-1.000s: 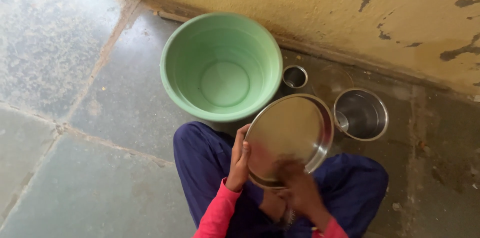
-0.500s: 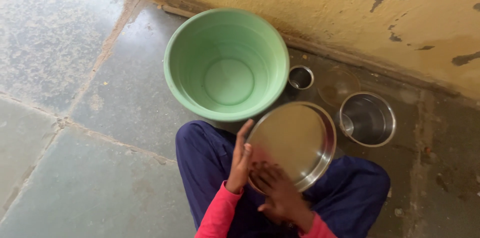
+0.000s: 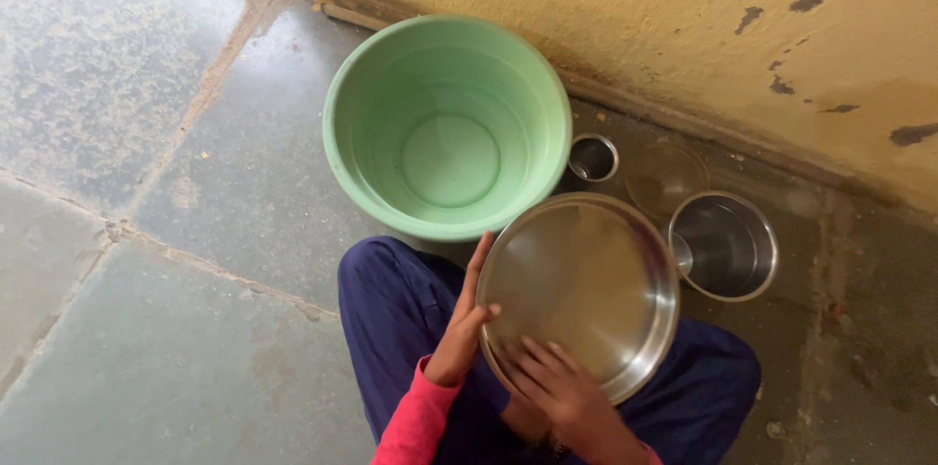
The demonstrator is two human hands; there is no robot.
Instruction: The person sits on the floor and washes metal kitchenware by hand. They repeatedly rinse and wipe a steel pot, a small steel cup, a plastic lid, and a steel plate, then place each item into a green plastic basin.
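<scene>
Closest in, your right hand [image 3: 557, 392] lies flat on the lower inside face of the round steel plate [image 3: 586, 279], fingers spread and pressed on the metal, not curled round anything. Your left hand [image 3: 459, 328] clamps the plate's left rim: thumb hooked over the front edge, fingers running up behind the edge. So left grips the plate, right only rests open on it.

Plate is held up off the floor over your lap, tilted with its inner face toward you, raised lip visible all round. Below it: dark blue trousers [image 3: 401, 309] on bent knees, pink sleeve [image 3: 415, 421] on the left forearm.

Next out, right of the plate, a wide steel pot [image 3: 728, 245] stands upright on the stone floor [image 3: 147, 231]; the plate's right edge overlaps its near rim in view, contact cannot be judged.

Beyond that, a clear glass bowl [image 3: 666, 175] sits just behind the pot, and a small steel cup [image 3: 593, 156] stands upright beside it, close to the big green plastic tub [image 3: 447, 123]. Tub is upright, just ahead of your left knee.

Farthest back, a yellow wall [image 3: 635, 6] with chipped paint meets the floor behind the vessels.
</scene>
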